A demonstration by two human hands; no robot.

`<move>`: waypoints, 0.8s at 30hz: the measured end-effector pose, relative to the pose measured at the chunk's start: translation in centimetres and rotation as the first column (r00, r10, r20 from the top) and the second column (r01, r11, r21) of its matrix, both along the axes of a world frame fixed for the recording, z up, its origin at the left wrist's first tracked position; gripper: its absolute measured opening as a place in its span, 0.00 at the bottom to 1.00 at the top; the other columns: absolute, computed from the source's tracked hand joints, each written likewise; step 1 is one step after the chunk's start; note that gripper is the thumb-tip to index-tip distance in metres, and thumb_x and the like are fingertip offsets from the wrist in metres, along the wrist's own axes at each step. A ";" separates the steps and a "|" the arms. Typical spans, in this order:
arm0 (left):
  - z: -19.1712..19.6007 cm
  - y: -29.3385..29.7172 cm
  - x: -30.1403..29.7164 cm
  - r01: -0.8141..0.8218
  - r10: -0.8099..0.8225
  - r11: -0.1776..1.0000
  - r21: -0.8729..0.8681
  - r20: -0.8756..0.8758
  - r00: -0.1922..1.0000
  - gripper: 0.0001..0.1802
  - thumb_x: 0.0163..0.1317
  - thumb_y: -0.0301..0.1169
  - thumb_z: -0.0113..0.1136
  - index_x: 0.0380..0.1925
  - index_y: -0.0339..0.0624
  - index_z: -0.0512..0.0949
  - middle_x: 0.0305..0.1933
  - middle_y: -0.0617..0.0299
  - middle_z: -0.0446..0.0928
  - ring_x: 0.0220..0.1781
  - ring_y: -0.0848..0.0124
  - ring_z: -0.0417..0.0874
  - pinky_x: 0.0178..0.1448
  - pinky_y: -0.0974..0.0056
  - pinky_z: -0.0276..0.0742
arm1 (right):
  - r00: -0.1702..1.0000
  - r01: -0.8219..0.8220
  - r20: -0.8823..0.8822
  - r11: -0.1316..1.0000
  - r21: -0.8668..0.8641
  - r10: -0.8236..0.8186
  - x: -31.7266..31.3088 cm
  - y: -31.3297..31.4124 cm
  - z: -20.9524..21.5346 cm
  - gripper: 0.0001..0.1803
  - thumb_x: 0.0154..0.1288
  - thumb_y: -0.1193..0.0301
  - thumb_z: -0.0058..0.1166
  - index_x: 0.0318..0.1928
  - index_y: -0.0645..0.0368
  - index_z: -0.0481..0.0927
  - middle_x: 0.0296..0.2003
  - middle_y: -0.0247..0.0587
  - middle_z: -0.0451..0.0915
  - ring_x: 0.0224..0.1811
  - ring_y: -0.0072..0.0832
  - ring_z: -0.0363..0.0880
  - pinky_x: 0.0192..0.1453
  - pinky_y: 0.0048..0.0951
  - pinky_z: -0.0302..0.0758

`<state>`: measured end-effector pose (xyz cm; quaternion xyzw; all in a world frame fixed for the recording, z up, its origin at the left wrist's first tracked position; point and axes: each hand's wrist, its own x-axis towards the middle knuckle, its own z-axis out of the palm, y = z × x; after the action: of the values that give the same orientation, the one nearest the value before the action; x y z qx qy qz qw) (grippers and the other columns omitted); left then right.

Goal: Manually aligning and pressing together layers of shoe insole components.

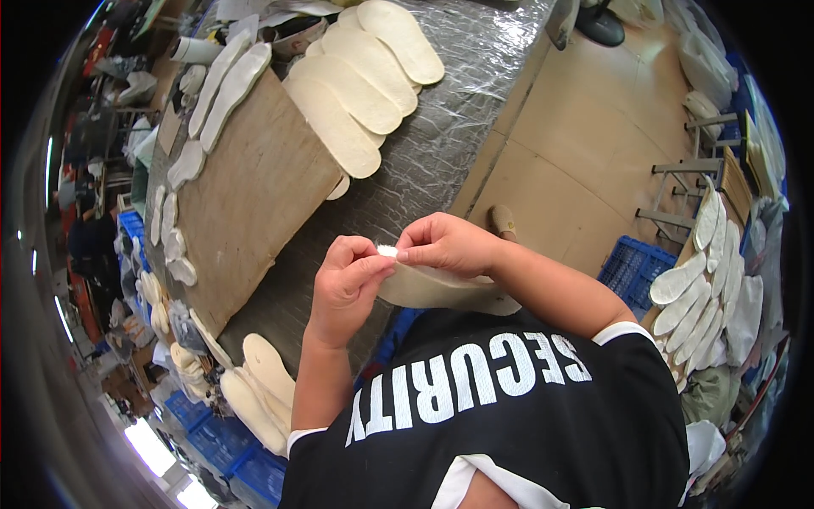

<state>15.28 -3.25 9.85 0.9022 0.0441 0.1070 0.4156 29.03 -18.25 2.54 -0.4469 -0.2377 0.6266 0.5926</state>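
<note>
In front of the person's black short-sleeved shirt [543, 441], a cream, sole-shaped insole [445, 293] is held with its white, fuzzy end [387, 251] uppermost. The left hand [343, 284] is nearly closed, thumb and fingers pinching that end; the right hand [449, 246] pinches it just alongside. Beyond, on a dark table covered in wrinkled clear film [449, 110], overlapping cream insoles [348, 89] lie along a flat brown board [246, 174].
</note>
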 end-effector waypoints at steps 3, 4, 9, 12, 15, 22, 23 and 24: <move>0.8 0.3 -1.3 -0.013 0.015 1.000 0.026 -0.050 0.999 0.14 0.50 0.17 0.69 0.38 0.40 0.83 0.36 0.60 0.74 0.37 0.68 0.77 0.37 0.66 0.75 | 0.973 -0.133 -0.186 0.991 0.028 0.136 -0.6 1.1 -0.6 0.08 0.69 0.69 0.57 0.35 0.60 0.82 0.27 0.23 0.77 0.29 0.11 0.70 0.34 0.19 0.68; 1.1 0.3 -1.6 0.007 -0.004 0.999 0.038 -0.073 0.997 0.13 0.50 0.17 0.68 0.36 0.40 0.82 0.36 0.60 0.74 0.37 0.67 0.77 0.37 0.66 0.74 | 0.970 -0.153 -0.188 0.988 0.031 0.156 -0.8 1.4 -0.5 0.08 0.69 0.69 0.57 0.35 0.60 0.82 0.27 0.23 0.77 0.29 0.11 0.70 0.34 0.19 0.68; 3.3 0.9 -3.8 0.059 -0.041 0.993 0.101 -0.171 0.984 0.10 0.47 0.18 0.67 0.31 0.39 0.80 0.37 0.59 0.75 0.39 0.62 0.75 0.41 0.62 0.74 | 0.949 -0.269 0.188 0.960 0.073 0.252 -2.7 2.8 1.1 0.09 0.61 0.69 0.57 0.31 0.63 0.82 0.23 0.33 0.80 0.28 0.18 0.75 0.34 0.25 0.72; 3.7 0.5 -4.7 0.134 -0.119 0.990 0.042 -0.261 0.958 0.09 0.47 0.19 0.66 0.26 0.39 0.75 0.38 0.58 0.75 0.42 0.56 0.74 0.47 0.57 0.72 | 0.923 -0.255 0.299 0.967 0.000 0.244 -3.8 3.5 1.1 0.09 0.60 0.70 0.57 0.30 0.64 0.82 0.23 0.35 0.80 0.28 0.19 0.75 0.34 0.26 0.73; 3.5 0.5 -5.8 0.111 -0.099 0.993 0.035 -0.243 0.965 0.10 0.48 0.19 0.65 0.29 0.39 0.75 0.38 0.58 0.75 0.43 0.56 0.75 0.47 0.57 0.73 | 0.897 -0.250 0.360 0.966 -0.066 0.257 -3.4 4.1 2.0 0.09 0.59 0.71 0.57 0.29 0.65 0.82 0.23 0.37 0.80 0.28 0.19 0.75 0.34 0.27 0.73; 4.7 1.7 -5.5 0.056 -0.027 0.992 0.116 -0.241 0.970 0.12 0.46 0.24 0.70 0.31 0.41 0.77 0.35 0.60 0.74 0.39 0.60 0.76 0.50 0.58 0.69 | 0.912 -0.362 0.200 0.932 -0.011 0.357 -3.3 5.0 2.9 0.09 0.59 0.71 0.58 0.29 0.65 0.82 0.23 0.37 0.80 0.27 0.19 0.75 0.33 0.27 0.73; 4.9 1.7 -5.5 0.049 -0.020 0.992 0.114 -0.239 0.971 0.12 0.46 0.24 0.70 0.31 0.41 0.77 0.35 0.60 0.74 0.39 0.60 0.76 0.50 0.58 0.69 | 0.908 -0.375 0.199 0.927 -0.010 0.369 -3.5 5.0 2.9 0.09 0.59 0.70 0.58 0.29 0.65 0.82 0.22 0.37 0.80 0.26 0.19 0.75 0.33 0.27 0.72; 5.0 1.7 -5.6 0.068 -0.037 0.992 0.106 -0.274 0.961 0.12 0.46 0.24 0.70 0.30 0.42 0.77 0.35 0.60 0.74 0.39 0.60 0.76 0.49 0.58 0.68 | 0.895 -0.382 0.252 0.924 0.009 0.368 -3.7 5.1 3.1 0.09 0.58 0.70 0.59 0.28 0.65 0.82 0.21 0.38 0.79 0.25 0.20 0.74 0.31 0.27 0.72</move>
<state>9.64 -1.53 14.81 0.9314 0.0706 -0.0264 0.3560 25.30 -13.18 5.63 -0.4493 -0.4091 0.6616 0.4394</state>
